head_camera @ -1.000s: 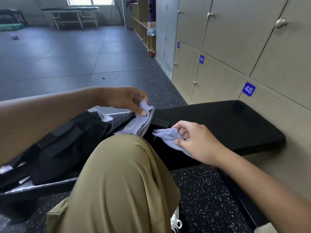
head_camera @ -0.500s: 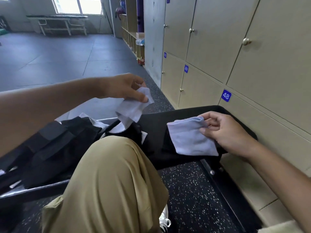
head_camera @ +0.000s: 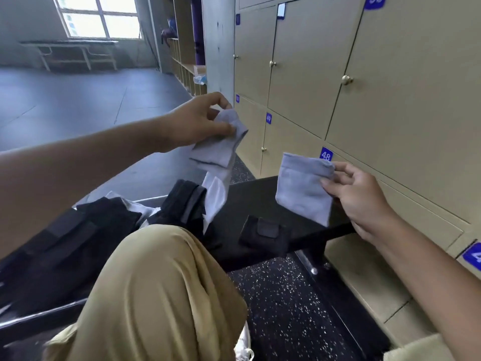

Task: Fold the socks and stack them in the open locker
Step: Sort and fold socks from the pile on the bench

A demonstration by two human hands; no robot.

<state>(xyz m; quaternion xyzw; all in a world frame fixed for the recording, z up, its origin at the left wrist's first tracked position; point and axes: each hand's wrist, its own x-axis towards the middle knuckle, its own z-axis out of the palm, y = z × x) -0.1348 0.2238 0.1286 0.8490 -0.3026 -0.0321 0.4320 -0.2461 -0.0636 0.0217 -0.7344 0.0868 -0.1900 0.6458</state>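
Observation:
My left hand (head_camera: 200, 121) pinches the cuff of a pale grey-and-white sock (head_camera: 217, 162) that hangs down over the black bench (head_camera: 250, 201). My right hand (head_camera: 359, 196) holds a second pale grey sock (head_camera: 302, 186), folded flat into a square, lifted above the bench's far end. A dark folded sock (head_camera: 263, 237) lies on the bench below it. The lockers (head_camera: 390, 105) on the right all show shut doors; no open locker is in view.
A black bag (head_camera: 78, 246) with more dark and white socks lies on the bench at the left, behind my knee (head_camera: 161, 295) in olive trousers. Speckled black floor runs between bench and lockers. A white table (head_camera: 75, 52) stands far back by the window.
Both hands have risen: the left lifted its sock out of the bag so it hangs free, the right raised the folded sock off the bench. The view tilted up toward the lockers.

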